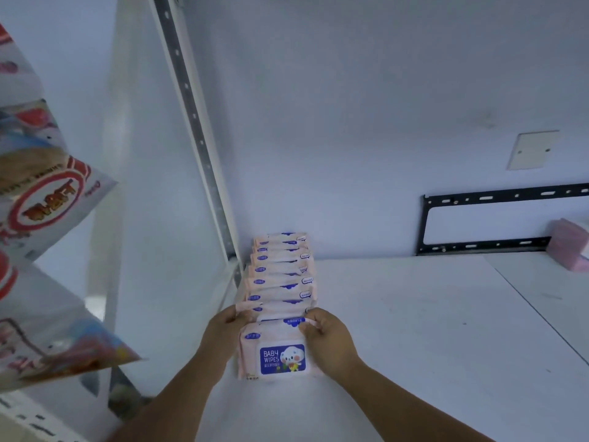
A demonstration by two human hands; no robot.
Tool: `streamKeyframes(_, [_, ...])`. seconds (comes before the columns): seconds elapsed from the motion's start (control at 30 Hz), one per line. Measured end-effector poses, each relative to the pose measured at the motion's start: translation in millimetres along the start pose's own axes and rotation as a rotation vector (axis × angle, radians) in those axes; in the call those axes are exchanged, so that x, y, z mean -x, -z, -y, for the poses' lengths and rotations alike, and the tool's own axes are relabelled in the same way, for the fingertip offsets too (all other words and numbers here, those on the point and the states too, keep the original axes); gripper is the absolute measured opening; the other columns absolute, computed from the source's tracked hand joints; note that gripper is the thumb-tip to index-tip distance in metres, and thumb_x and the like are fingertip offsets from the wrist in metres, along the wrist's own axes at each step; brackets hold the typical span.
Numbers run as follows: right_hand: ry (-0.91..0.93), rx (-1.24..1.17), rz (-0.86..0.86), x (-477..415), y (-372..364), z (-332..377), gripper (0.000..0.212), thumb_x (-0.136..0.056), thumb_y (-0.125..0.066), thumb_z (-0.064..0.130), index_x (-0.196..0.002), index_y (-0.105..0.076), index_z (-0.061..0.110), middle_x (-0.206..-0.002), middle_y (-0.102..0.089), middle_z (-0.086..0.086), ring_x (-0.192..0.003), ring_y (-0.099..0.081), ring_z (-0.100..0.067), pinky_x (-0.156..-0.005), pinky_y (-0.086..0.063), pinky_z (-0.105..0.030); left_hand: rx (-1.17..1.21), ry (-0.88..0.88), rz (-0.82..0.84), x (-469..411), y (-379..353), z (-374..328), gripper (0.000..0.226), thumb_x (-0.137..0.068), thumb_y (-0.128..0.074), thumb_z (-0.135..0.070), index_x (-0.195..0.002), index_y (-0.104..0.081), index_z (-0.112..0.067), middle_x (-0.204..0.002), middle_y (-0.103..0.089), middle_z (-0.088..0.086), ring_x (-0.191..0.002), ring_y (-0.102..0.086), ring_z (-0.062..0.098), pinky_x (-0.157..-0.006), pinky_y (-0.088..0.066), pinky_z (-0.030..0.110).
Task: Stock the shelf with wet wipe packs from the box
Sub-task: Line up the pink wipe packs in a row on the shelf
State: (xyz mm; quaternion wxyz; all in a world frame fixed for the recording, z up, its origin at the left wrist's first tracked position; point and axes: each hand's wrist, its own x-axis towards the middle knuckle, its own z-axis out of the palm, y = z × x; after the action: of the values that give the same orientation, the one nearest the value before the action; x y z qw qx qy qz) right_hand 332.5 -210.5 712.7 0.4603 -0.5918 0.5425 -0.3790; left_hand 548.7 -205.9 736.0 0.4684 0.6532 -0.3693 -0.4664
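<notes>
White shelf (414,330), with a row of wet wipe packs (280,269) at its left end. The packs stand on edge, running near to far, just beside the slotted upright (191,116). They are probably filed face-forward so each pack props the next and the labels show. The front pack (277,352) is nearest, touching the row and leaning back slightly. The left hand (228,327) curls its fingers over the pack's top left corner. The right hand (325,334) pinches the top right corner, fingers bent and close together. I judge this a two-handed squaring of the pack against the row. The label reads "BABY WIPES", white on blue, beside a cartoon animal; the smaller print is unreadable. The box is not in view. Snack bags (47,199) hang at left with a red ring logo and blurred lettering. Pink packs (570,244) sit far right.
</notes>
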Motion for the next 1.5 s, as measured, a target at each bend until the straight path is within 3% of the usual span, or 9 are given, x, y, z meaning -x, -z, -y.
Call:
streamKeyframes(0.2, [0.036,-0.005,-0.011,-16,-7,4,0.015,-0.102,-0.055,0.021,-0.101,-0.066,0.031,-0.103,-0.072,0.009,-0.090,-0.071,-0.007,-0.071,-0.059,-0.017,0.013,0.006,-0.074,-4,-2,-6,0.010,-0.091,-0.070,-0.018,-0.101,-0.072,-0.017,-0.094,-0.078,0.003,-0.085,-0.075,0.025,-0.069,-0.058,0.033])
streamKeyframes(0.33, [0.015,0.020,0.006,-20,-2,3,0.011,-0.098,-0.061,0.027,-0.095,-0.068,0.034,-0.099,-0.073,0.012,-0.091,-0.072,-0.010,-0.080,-0.063,-0.034,-0.070,-0.039,-0.078,-3,-3,-5,0.015,-0.090,-0.072,-0.021,-0.104,-0.069,-0.018,-0.095,-0.077,0.002,-0.081,-0.075,0.022,-0.067,-0.059,0.034])
streamKeyframes(0.5, [0.024,0.128,-0.013,-16,15,3,0.015,-0.092,-0.068,0.038,-0.100,-0.066,0.026,-0.084,-0.065,0.011,-0.072,-0.060,-0.002,-0.062,-0.046,-0.011,-0.171,-0.091,-0.112,3,-3,-4,0.024,-0.088,-0.074,-0.030,-0.107,-0.064,-0.019,-0.099,-0.074,-0.002,-0.078,-0.074,0.018,-0.066,-0.060,0.034])
streamKeyframes(0.6, [-0.006,0.163,-0.022,-6,27,6,0.033,-0.087,-0.070,0.052,-0.099,-0.059,0.022,-0.084,-0.061,0.009,-0.073,-0.056,-0.007,-0.066,-0.045,-0.019,-0.365,-0.098,-0.296,8,-2,-6,0.038,-0.084,-0.075,-0.041,-0.118,-0.061,-0.029,-0.113,-0.059,-0.004,-0.104,-0.062,0.022,-0.077,-0.057,0.039])
streamKeyframes(0.67, [-0.001,0.193,-0.028,6,39,8,0.042,-0.085,-0.071,0.054,-0.101,-0.058,0.018,-0.086,-0.061,0.007,-0.074,-0.054,-0.009,-0.069,-0.045,-0.024,-0.500,-0.192,-0.352,15,-3,-9,0.029,-0.085,-0.072,-0.041,-0.112,-0.066,-0.030,-0.118,-0.056,-0.002,-0.111,-0.055,0.023,-0.084,-0.054,0.040])
streamKeyframes(0.8, [0.038,0.217,-0.045,42,73,3,0.033,-0.087,-0.073,0.044,-0.101,-0.061,0.016,-0.092,-0.068,-0.005,-0.076,-0.055,-0.011,-0.076,-0.048,-0.026,-0.486,-0.301,-0.033,44,-20,-19,0.010,-0.093,-0.066,-0.031,-0.096,-0.068,-0.023,-0.097,-0.071,-0.004,-0.081,-0.068,0.012,-0.063,-0.054,0.027])
streamKeyframes(0.97, [-0.002,0.257,-0.131,105,123,-9,0.021,-0.090,-0.071,0.040,-0.092,-0.067,0.019,-0.087,-0.068,0.008,-0.076,-0.060,-0.006,-0.071,-0.045,-0.019,-0.519,-0.488,0.111,87,-69,-18,0.007,-0.089,-0.070,-0.018,-0.083,-0.069,-0.021,-0.077,-0.067,-0.010,-0.063,-0.059,-0.002,-0.065,-0.045,0.019])
streamKeyframes(1.27, [-0.197,0.336,-0.226,257,222,-61,0.025,-0.085,-0.068,0.041,-0.083,-0.069,0.016,-0.079,-0.075,-0.003,-0.072,-0.070,-0.021,-0.076,-0.058,-0.044,-0.580,-0.541,0.697,200,-197,3,0.005,-0.088,-0.073,-0.025,-0.084,-0.072,-0.028,-0.080,-0.071,-0.007,-0.068,-0.061,0.008,-0.071,-0.051,0.029])
streamKeyframes(1.5, [-0.415,0.316,-0.355,408,304,-132,0.032,-0.092,-0.068,0.039,-0.080,-0.067,0.009,-0.070,-0.074,-0.005,-0.060,-0.066,-0.008,-0.065,-0.054,-0.029,-0.676,-0.511,1.058,324,-319,63,0.003,-0.086,-0.072,-0.030,-0.086,-0.071,-0.027,-0.083,-0.070,-0.003,-0.074,-0.065,0.012,-0.073,-0.056,0.037])
